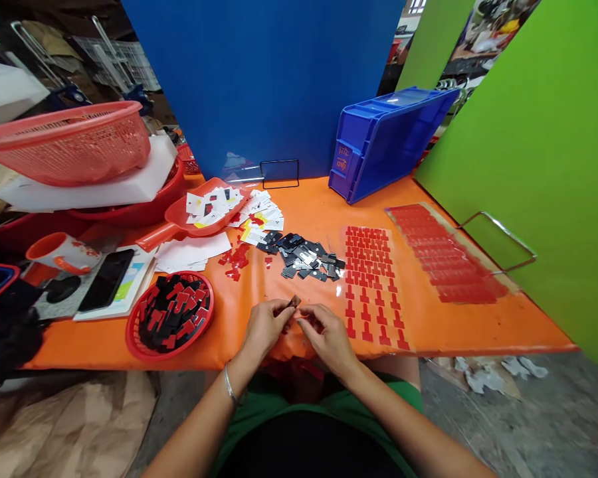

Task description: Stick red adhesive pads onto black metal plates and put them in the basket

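Observation:
Near the front edge of the orange table [458, 332], my left hand [268, 325] pinches a small dark piece [294, 301]. Close beside it, my right hand [327, 335] has its thumb and fingers pressed together at a small reddish bit that is too small to make out. Beyond my hands lies a pile of black and silver pieces [306, 255], with red scraps [236, 260] to its left. A sheet of T-shaped red stickers [371, 285] lies to the right. At the left, a round red basket [209, 312] holds black pieces with red parts on them.
A red scoop [172, 216] with paper cards stands behind the basket. A phone [107, 280] and a mug [62, 253] are at the left, below stacked baskets [70, 149]. A blue crate [393, 143] and another red sheet [446, 255] are at the right. Blue and green panels border the table.

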The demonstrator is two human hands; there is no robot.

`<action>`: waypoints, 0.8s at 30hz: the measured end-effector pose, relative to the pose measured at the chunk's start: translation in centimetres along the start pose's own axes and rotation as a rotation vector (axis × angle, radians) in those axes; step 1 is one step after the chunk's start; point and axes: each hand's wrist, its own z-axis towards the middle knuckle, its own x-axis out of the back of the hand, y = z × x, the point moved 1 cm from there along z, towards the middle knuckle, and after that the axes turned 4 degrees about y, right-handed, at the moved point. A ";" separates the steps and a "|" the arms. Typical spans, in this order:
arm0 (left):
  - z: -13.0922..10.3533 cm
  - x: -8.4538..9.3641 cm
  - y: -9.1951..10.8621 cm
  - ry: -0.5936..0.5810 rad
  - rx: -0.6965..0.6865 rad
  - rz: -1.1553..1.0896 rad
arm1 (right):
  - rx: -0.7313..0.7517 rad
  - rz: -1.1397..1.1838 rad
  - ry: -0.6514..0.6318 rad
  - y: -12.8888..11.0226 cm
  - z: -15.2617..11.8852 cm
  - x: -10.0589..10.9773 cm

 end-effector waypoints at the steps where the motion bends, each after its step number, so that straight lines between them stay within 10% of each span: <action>1: -0.2 0.2 0.2 0.053 -0.064 0.126 | 0.058 -0.063 0.033 0.3 0.1 0.4; 7: -1.1 -0.2 -0.1 0.208 -0.273 0.618 | 0.327 -0.376 -0.039 1.8 0.4 0.9; 24: -1.5 -0.6 -1.1 0.193 -0.374 0.710 | 0.417 -0.583 -0.144 2.0 0.8 0.8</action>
